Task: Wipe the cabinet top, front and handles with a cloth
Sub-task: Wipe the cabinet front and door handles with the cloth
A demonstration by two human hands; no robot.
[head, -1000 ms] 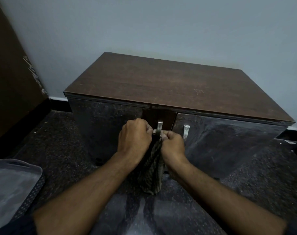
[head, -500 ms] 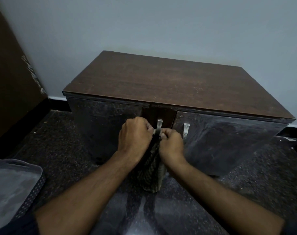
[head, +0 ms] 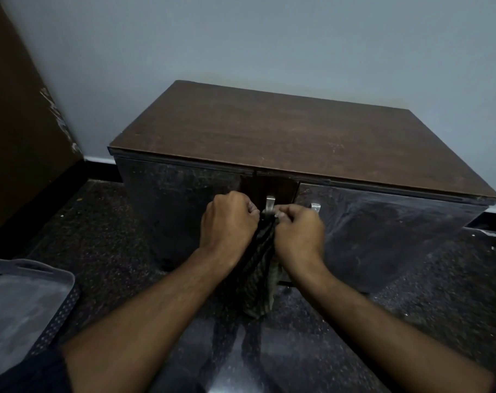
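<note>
A person's left hand [head: 227,219] and right hand [head: 298,231] are both fisted on a dark patterned cloth [head: 259,279], gripping it at the left door handle [head: 269,204] of a low cabinet [head: 298,131]; the rest of the cloth hangs down between the wrists. Work appears to have reached the handles: the second handle [head: 315,207], just beyond the right hand, is uncovered and likely still to come. Whether the brown top and glossy front are done cannot be told. A grey basket [head: 57,302] sits well left of the hands.
</note>
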